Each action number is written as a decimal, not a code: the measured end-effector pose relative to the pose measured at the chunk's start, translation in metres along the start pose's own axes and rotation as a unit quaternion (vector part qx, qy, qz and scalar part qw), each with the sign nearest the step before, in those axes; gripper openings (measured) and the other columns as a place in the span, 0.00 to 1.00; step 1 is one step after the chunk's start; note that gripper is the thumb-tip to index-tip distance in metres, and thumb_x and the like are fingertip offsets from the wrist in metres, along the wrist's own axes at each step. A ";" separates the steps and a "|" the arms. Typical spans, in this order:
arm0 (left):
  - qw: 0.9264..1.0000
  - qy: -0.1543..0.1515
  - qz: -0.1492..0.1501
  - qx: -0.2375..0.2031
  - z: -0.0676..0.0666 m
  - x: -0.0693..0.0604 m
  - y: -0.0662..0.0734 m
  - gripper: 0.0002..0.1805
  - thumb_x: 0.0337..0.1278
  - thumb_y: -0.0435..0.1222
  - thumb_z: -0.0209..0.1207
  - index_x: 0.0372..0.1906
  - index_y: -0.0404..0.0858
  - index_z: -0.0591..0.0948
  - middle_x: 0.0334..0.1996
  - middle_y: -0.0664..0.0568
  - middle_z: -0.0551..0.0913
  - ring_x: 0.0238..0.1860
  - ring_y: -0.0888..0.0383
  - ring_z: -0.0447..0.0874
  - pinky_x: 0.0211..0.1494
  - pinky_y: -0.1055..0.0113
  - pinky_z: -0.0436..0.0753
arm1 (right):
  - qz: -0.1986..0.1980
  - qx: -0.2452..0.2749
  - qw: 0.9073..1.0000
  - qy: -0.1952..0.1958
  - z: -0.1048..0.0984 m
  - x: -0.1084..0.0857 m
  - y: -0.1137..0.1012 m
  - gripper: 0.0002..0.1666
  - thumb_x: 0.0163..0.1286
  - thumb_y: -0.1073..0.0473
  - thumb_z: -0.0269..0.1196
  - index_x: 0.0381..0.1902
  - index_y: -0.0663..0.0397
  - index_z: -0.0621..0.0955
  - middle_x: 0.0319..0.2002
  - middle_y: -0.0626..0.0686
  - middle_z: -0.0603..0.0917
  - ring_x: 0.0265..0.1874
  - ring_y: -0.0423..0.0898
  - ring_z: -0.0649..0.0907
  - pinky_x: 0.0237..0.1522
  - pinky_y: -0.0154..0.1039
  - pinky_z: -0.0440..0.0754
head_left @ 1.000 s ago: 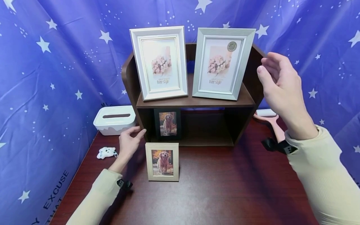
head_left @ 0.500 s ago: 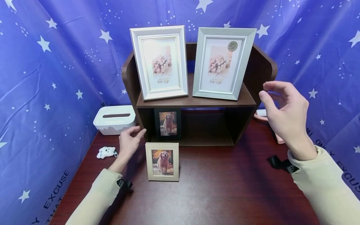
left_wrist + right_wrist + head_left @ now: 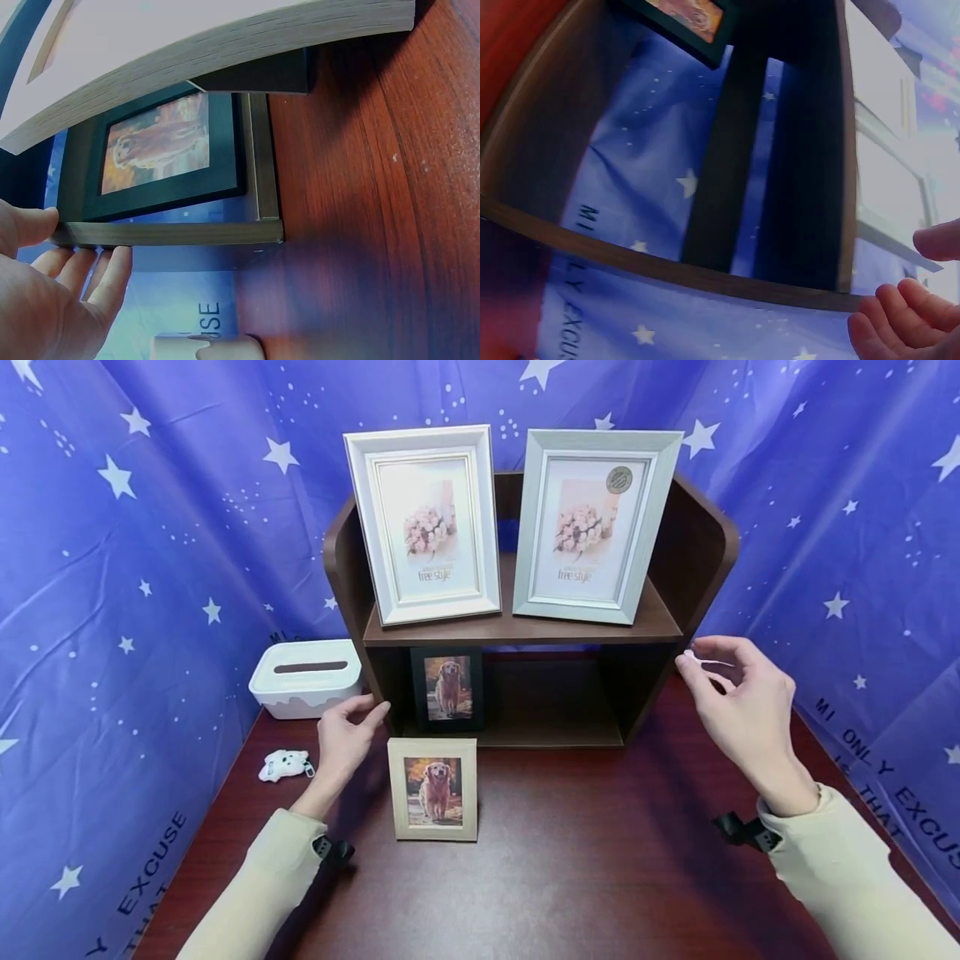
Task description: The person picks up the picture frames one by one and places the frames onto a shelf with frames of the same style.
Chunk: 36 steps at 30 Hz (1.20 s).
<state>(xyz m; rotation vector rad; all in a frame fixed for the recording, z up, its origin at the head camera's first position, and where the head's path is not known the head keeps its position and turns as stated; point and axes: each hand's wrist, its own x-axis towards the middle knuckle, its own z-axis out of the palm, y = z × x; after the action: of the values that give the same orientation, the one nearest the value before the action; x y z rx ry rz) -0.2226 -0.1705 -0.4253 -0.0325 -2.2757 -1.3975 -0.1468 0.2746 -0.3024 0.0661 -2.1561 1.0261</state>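
A dark brown shelf (image 3: pixel 517 631) stands on the table. My left hand (image 3: pixel 345 745) pinches the front edge of its left side panel (image 3: pixel 172 233), thumb on one face and fingers on the other in the left wrist view. Beside the right panel, my right hand (image 3: pixel 746 718) has its fingers bent loosely, apart from the thumb. In the right wrist view this hand (image 3: pixel 919 315) is near the panel edge, nothing visibly held. A white frame (image 3: pixel 365 527) and a grey-green frame (image 3: pixel 652 527) lean on the upper level; a black frame (image 3: pixel 478 693) stands in the lower one.
In front of the shelf stands a light wood frame (image 3: pixel 432 832) with a dog picture. At the left are a white tissue box (image 3: pixel 307 693) and a small white plush (image 3: pixel 283 765). A pink and white roller is mostly hidden behind my right hand. Blue star-printed curtains (image 3: pixel 172 460) surround the table.
My right hand has come down from beside the shelf's upper level to beside its lower level, now covering the roller. My left hand has stayed on the side panel.
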 end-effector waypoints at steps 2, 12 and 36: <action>1.000 -0.002 0.001 0.001 0.000 0.001 0.000 0.13 0.51 0.38 0.70 0.39 0.34 0.87 0.32 0.47 0.87 0.32 0.59 0.83 0.39 0.76 0.75 | -0.001 -0.013 1.000 0.004 0.002 -0.003 0.007 0.14 0.59 0.59 0.69 0.42 0.59 0.83 0.36 0.47 0.84 0.32 0.28 0.81 0.39 0.21 0.74; 1.000 -0.001 0.004 0.001 0.000 0.002 0.000 0.13 0.51 0.38 0.69 0.38 0.34 0.87 0.32 0.47 0.86 0.32 0.58 0.83 0.38 0.76 0.75 | 0.038 -0.079 0.996 -0.020 0.015 -0.018 0.043 0.18 0.59 0.55 0.69 0.43 0.59 0.82 0.38 0.57 0.85 0.31 0.30 0.75 0.46 0.42 0.64; 1.000 0.001 0.007 -0.003 0.000 0.000 -0.001 0.13 0.50 0.38 0.70 0.38 0.34 0.87 0.31 0.47 0.87 0.36 0.56 0.82 0.39 0.73 0.74 | 0.064 -0.082 0.993 -0.049 0.055 -0.032 0.087 0.22 0.61 0.53 0.68 0.49 0.60 0.81 0.35 0.58 0.86 0.34 0.53 0.85 0.41 0.39 0.72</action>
<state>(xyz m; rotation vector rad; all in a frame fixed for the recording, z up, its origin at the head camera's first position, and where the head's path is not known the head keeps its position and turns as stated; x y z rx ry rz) -0.2226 -0.1704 -0.4265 -0.0490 -2.2642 -1.3972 -0.1852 0.2875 -0.4022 -0.1030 -2.3531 0.9292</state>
